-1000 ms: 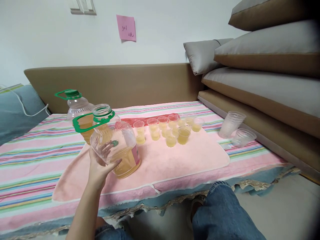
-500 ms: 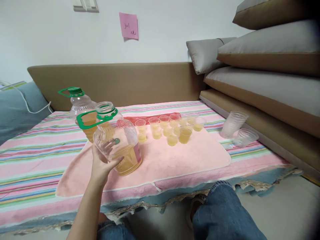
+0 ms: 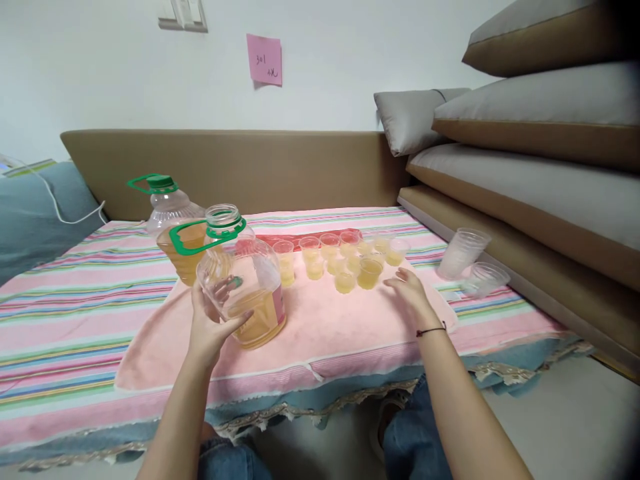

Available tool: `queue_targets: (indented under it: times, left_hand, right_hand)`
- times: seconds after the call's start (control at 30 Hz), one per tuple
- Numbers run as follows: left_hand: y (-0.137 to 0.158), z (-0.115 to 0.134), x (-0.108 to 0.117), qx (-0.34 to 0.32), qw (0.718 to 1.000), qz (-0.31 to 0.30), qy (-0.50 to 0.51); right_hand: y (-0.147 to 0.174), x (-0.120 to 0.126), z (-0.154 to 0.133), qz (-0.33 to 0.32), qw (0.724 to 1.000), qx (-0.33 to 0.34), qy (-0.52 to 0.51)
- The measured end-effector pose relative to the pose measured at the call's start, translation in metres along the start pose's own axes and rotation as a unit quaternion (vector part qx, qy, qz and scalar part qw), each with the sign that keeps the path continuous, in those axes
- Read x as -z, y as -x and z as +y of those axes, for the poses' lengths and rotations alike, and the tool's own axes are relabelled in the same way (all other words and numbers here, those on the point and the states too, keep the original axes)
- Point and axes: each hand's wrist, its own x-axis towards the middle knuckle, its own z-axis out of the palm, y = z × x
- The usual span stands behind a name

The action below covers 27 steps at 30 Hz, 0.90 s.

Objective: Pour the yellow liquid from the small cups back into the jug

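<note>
My left hand (image 3: pixel 213 327) is wrapped round the side of a clear plastic jug (image 3: pixel 257 313). The jug has a green ring handle, an uncapped mouth and yellow liquid in its lower part. Its base appears to rest on the pink towel (image 3: pixel 330 333). Over the towel's right part, my right hand (image 3: pixel 407 290) is open with its fingers apart and nothing in them. Nearest to those fingers is a clear cup (image 3: pixel 370 272) of yellow liquid. Several more clear cups of yellow liquid, such as the front one (image 3: pixel 345 280), stand grouped behind and to the left.
Behind the jug stands a second jug (image 3: pixel 175 230) with a green cap and yellow liquid. A stack of clear cups (image 3: pixel 463 253) leans at the right, beside another lying stack (image 3: pixel 485 279). Red plastic (image 3: pixel 265 241) lies behind the cups. Piled cushions (image 3: pixel 530 173) rise at the right.
My right hand has come into view from the lower right and reached toward the cups. The left hand still holds the jug; the whole view has shifted slightly.
</note>
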Motion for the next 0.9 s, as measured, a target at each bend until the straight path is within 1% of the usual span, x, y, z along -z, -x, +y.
queue_targets:
  times: [0.07,0.17,0.23,0.33,0.47,0.63,0.8,0.9]
  left_hand:
    - [-0.001,-0.001,0.001,-0.005,1.000,-0.001,-0.003]
    - [-0.001,-0.002,0.002,-0.007,1.000,0.002,-0.010]
    - [-0.001,-0.002,0.002,-0.009,1.000,0.004,-0.012]
    - [0.000,-0.003,0.002,-0.013,1.000,0.000,-0.007]
    - [0.000,-0.005,0.004,-0.012,1.000,-0.001,-0.008]
    - [-0.001,-0.008,0.008,-0.014,0.999,-0.007,-0.028]
    - [0.002,-0.007,0.007,-0.044,0.999,0.017,-0.015]
    - [0.009,-0.005,0.010,-0.062,0.998,0.001,0.007]
  right_hand:
    - [0.007,-0.018,0.012,-0.042,0.998,-0.024,-0.036]
    - [0.011,-0.040,0.019,-0.084,0.991,-0.034,-0.094]
    - [0.011,-0.050,0.020,-0.083,0.988,-0.032,-0.125]
    - [0.010,-0.060,0.023,-0.053,0.987,-0.019,-0.152]
    - [0.009,-0.063,0.026,-0.015,0.987,-0.002,-0.162]
    - [0.011,-0.062,0.021,0.030,0.986,-0.005,-0.163]
    - [0.014,-0.054,0.003,0.047,0.987,0.010,-0.151]
    - [0.017,-0.046,-0.015,0.044,0.989,0.032,-0.140]
